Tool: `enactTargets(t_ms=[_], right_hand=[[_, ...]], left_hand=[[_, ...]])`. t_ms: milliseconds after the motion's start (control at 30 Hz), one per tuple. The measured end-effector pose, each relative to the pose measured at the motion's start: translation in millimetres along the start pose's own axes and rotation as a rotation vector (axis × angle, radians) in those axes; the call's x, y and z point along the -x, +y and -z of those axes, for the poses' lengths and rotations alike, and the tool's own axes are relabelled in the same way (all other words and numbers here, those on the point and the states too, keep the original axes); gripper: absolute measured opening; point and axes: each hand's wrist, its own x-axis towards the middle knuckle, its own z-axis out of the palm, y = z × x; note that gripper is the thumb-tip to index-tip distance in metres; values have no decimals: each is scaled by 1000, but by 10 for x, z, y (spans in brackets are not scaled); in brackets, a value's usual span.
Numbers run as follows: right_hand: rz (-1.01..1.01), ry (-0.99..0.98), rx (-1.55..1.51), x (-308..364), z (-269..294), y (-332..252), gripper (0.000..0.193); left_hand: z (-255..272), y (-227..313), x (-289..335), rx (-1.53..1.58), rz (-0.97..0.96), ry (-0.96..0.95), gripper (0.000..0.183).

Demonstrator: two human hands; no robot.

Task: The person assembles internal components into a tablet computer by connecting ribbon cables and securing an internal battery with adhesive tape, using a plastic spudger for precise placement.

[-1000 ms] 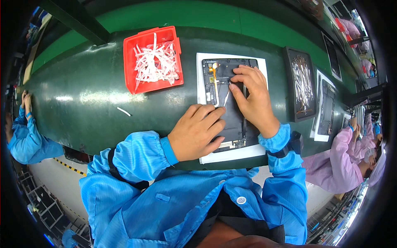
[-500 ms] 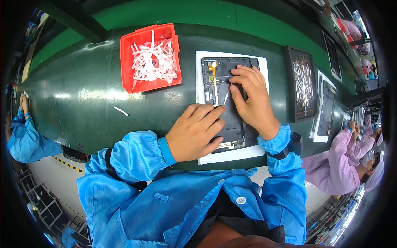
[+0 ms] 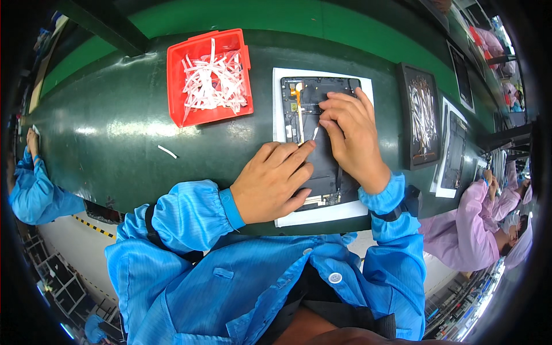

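Note:
A black tablet housing point(image 3: 322, 167) with its inner parts exposed lies on a white sheet point(image 3: 278, 121). Along its left side runs an orange and white ribbon cable point(image 3: 299, 112). My left hand point(image 3: 273, 183) rests across the housing's lower left with fingers stretched out, the index tip touching the lower end of a thin white strip point(image 3: 315, 133). At that strip's upper end, the thumb and index finger of my right hand point(image 3: 355, 141) come together in a pinch; the exact contact is too small to see. My other right fingers curve over the housing's upper right.
A red bin point(image 3: 247, 75) full of white strips stands to the left, and a loose white strip point(image 3: 167, 152) lies below it. On the right are a dark tray point(image 3: 405, 115) of thin sticks and another tablet housing point(image 3: 456, 149). Co-workers sit at both sides.
My left index finger has extended slightly up along the white strip. My right thumb has drawn closer to the index finger. The tablet housing stays in place.

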Motion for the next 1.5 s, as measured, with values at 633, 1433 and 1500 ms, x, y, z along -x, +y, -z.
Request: enactTargets(t_ms=[633, 1433, 1500], right_hand=[[-62, 81, -33, -62, -103, -6, 18], [-4, 124, 37, 17, 19, -159, 20], [-52, 114, 33, -5, -33, -99, 19]], left_hand=[[4, 6, -63, 41, 20, -3, 51], [4, 3, -92, -24, 8, -10, 49], [11, -1, -93, 1, 14, -23, 49]])
